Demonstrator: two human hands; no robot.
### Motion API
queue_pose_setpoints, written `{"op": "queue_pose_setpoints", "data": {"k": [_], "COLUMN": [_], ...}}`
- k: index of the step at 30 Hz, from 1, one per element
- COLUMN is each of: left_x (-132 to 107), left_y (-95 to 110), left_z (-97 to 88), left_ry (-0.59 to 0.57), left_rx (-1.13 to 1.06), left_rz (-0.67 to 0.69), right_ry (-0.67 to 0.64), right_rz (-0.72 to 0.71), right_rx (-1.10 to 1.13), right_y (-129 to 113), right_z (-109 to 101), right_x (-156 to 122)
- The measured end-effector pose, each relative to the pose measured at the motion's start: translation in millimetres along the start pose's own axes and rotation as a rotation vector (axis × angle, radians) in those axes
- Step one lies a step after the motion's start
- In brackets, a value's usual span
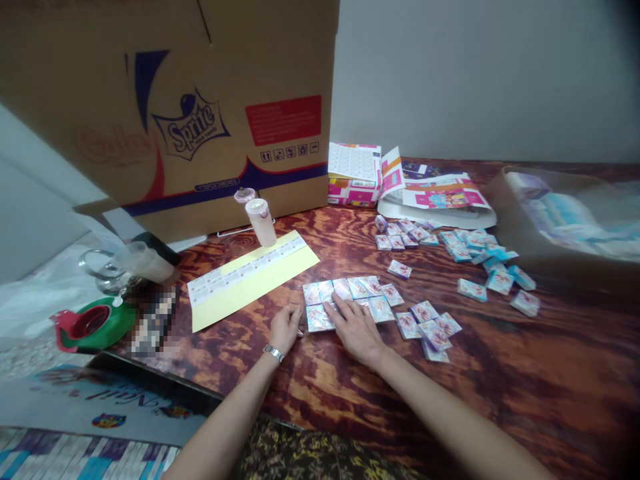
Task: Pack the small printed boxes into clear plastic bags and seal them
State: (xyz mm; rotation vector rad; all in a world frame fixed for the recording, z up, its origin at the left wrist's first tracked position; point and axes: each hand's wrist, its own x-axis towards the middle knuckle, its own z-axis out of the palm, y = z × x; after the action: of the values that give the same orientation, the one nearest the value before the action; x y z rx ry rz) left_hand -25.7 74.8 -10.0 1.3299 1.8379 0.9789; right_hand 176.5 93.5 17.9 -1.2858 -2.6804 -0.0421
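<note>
Left hand (286, 327) curled beside the rows, grip unclear; right hand (356, 330) spread flat on small glossy packets (345, 300); light, seemingly slippery, best taken by their edges.

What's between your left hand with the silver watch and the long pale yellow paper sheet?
Only bare, reddish-brown wood tabletop lies there, in the head view, between the left hand and the pale yellow paper sheet.

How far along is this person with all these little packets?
Done so far: a block of packets lies in neat rows. In hand: the right hand presses on that block, the left hand against its edge. Left: loose packets lie scattered to the right.
</note>
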Motion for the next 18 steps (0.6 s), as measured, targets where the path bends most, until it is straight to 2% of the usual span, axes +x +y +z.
{"op": "queue_pose_setpoints", "data": {"k": [3, 6, 7, 9, 11, 14, 18], "left_x": [-13.4, -47.6, -61.0, -84.1, -95.7, -89.0, -66.3], "left_y": [5.5, 20.9, 27.5, 39.5, 46.4, 45.8, 38.5], "left_z": [-16.1, -23.0, -21.0, -10.5, 4.4, 22.9, 28.0], "left_ry": [0.146, 0.302, 0.290, 0.139, -0.014, -0.100, -0.130], "left_rx": [0.009, 0.016, 0.022, 0.036, 0.058, 0.054, -0.034], "left_rz": [-0.003, 0.047, 0.083, 0.142, 0.171, 0.137, 0.073], "right_ry": [0.003, -0.007, -0.015, -0.035, -0.051, -0.054, -0.043], "right_rz": [0.005, 0.015, 0.021, 0.032, 0.039, 0.030, 0.014], "right_rx": [0.004, 0.000, -0.002, -0.010, -0.017, -0.012, 0.005], "right_y": [0.3, -0.6, -1.0, -1.8, -2.1, -1.5, 0.1], "right_z": [-0.1, -1.2, -1.7, -2.5, -3.3, -4.1, -2.8], "right_x": [-1.3, -1.8, -1.8, -1.6, -1.3, -1.0, -0.8]}}
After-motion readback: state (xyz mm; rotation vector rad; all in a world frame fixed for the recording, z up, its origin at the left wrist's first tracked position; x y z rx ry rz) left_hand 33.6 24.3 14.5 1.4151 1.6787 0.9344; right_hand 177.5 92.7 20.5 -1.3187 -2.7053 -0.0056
